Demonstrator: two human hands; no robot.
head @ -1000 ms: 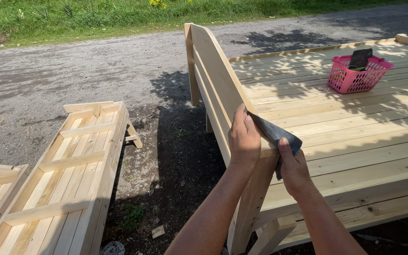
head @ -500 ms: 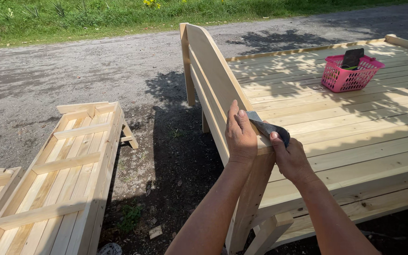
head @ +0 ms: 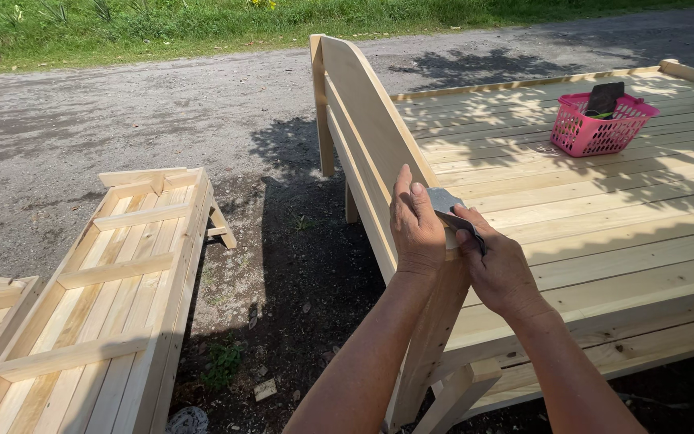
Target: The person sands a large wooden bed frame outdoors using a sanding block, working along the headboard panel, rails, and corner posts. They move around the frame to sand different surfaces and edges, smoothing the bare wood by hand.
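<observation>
Both hands have slid a little down the curved headboard (head: pixel 363 104) edge. Left hand (head: pixel 416 229) lies flat on the wood, right hand (head: pixel 501 269) pinches grey sandpaper (head: pixel 443 205) against it. Best to follow the curve with even pressure, I judge.

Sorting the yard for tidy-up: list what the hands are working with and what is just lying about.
In hand:
- left hand on the curved headboard
- right hand pressing the grey sanding sheet to its edge
- slatted bed platform

Lying about:
- pink basket on the platform
- wooden slat frame on the ground
</observation>
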